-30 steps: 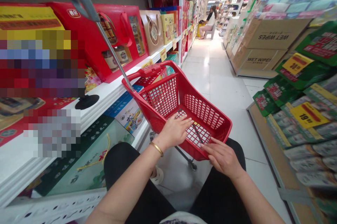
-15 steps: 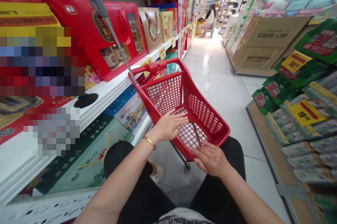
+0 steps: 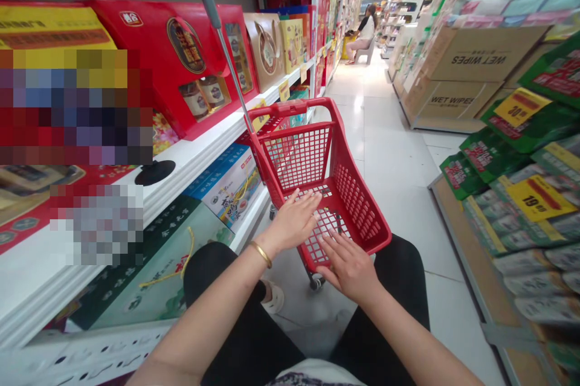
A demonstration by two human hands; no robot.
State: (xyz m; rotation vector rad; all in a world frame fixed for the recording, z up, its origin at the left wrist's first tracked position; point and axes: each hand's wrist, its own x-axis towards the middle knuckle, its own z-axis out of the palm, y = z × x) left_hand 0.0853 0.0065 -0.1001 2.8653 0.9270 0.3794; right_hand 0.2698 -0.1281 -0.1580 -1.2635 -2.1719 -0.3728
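Observation:
A red plastic shopping basket on wheels stands in the aisle just in front of my knees, and nothing lies in it. Its grey pull rod slants up to the top left. My left hand, with a gold bangle at the wrist, rests flat on the basket's near left rim, fingers stretched out. My right hand lies flat on the near rim beside it, fingers spread. Neither hand holds anything.
White shelving on the left carries red gift boxes and flat green boxes below. Green packs with yellow price tags fill the right display, with wet-wipes cartons behind. A person sits far down the white-tiled aisle.
The basket has swung clockwise and shifted left, closer to the shelf, its rod tilting more upright. Both hands moved left along with its near rim, staying flat.

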